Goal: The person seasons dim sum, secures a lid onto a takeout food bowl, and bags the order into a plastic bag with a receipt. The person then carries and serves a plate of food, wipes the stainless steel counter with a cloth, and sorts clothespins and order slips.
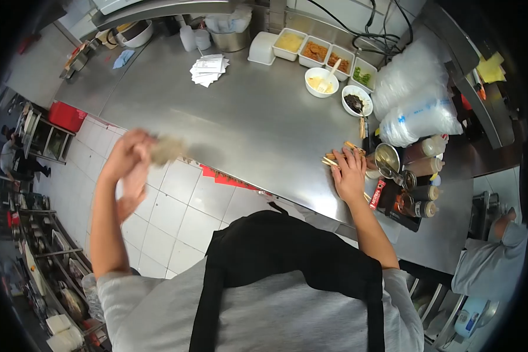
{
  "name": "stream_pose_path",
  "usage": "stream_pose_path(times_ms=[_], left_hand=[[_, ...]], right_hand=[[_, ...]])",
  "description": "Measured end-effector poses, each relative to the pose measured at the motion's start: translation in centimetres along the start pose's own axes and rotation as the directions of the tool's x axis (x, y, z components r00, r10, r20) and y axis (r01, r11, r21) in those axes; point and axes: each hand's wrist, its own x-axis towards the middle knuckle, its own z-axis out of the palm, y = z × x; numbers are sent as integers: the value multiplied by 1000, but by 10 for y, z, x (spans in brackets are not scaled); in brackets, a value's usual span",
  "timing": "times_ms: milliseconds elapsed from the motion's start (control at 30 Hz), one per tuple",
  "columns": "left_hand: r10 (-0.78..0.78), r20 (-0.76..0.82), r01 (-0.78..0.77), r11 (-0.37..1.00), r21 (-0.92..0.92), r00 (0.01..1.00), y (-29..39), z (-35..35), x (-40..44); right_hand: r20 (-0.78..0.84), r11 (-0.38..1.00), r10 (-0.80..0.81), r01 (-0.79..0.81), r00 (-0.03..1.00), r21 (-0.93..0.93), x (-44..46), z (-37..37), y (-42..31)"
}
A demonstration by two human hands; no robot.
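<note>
My left hand (132,154), smeared by motion, is raised past the left part of the counter's front edge. It is closed on a crumpled grey-brown cloth (167,151), also blurred. Just below shows a second blurred skin-toned shape; I cannot tell what it is. My right hand (350,174) lies on the steel counter (258,129), fingers stretched forward over several thin wooden sticks (328,161) like chopsticks, partly hidden under it. Right beside those fingers stands a round metal container (387,159) with a utensil in it.
Sauce bottles (425,164) crowd the right side near a red box (378,194). Behind are white food tubs (290,44), two bowls (321,82) and plastic-wrapped bundles (419,111). Paper slips (208,68) lie at the back left. Another person (493,261) is at the far right.
</note>
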Motion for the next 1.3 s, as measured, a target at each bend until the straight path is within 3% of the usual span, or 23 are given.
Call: stream_pose_path(times_ms=[33,100,167,267,400,500,533,600,633,667,733,800,900,967,1000,1067,1133,1300], left_hand=[[101,35,-101,995,-21,994,6,2,31],[264,-16,-260,957,128,964,39,22,95],[486,-67,-480,873,84,871,47,67,165],[538,5,-532,832,157,843,25,153,253],[393,-155,-369,915,161,906,-27,221,246],[382,-201,-349,920,181,902,-58,196,173],[299,-160,-276,949,151,941,-68,181,130],[290,-196,-220,923,314,937,-73,141,32],[153,-154,-109,958,264,976,-59,114,-10],[-130,51,104,929,354,990,-82,95,-52],[-262,141,196,911,361,955,-110,77,-130],[-314,-75,318,947,42,946,-80,64,-140],[-167,-288,130,981,-144,943,4,66,-68],[128,-313,-141,990,-22,941,72,85,-1],[161,-280,-177,984,-31,946,95,102,29],[440,-280,-431,897,96,853,125,150,92],[560,-199,-558,827,73,804,146,203,151],[617,55,-616,787,-46,785,160,352,233]], right_hand=[[6,1000,3,-3,1000,-1,1,-1,-1],[15,1000,0,0,1000,-3,2,-4,-2],[30,1000,0,0,1000,0,3,-5,-3],[27,1000,-8,8,1000,-10,7,-3,-3],[56,1000,-3,3,998,0,6,-1,-1],[73,999,-38,36,997,29,7,-11,-5],[65,998,-65,64,996,27,8,-14,-7],[48,995,-96,95,994,16,7,-19,-10],[44,996,-82,80,996,40,6,-17,-7],[38,995,-72,70,997,66,4,-12,-3],[-16,992,-83,84,996,93,0,-9,2],[-108,988,-108,119,988,98,-2,-8,3],[-137,990,-90,103,986,93,-4,-10,1],[-75,992,-41,49,996,113,-5,-6,5],[-108,992,-53,64,993,107,-3,-8,4],[-171,991,-75,92,982,96,1,-13,0],[-126,992,-25,40,992,118,3,-5,3],[-77,995,-4,11,997,96,7,0,5]])
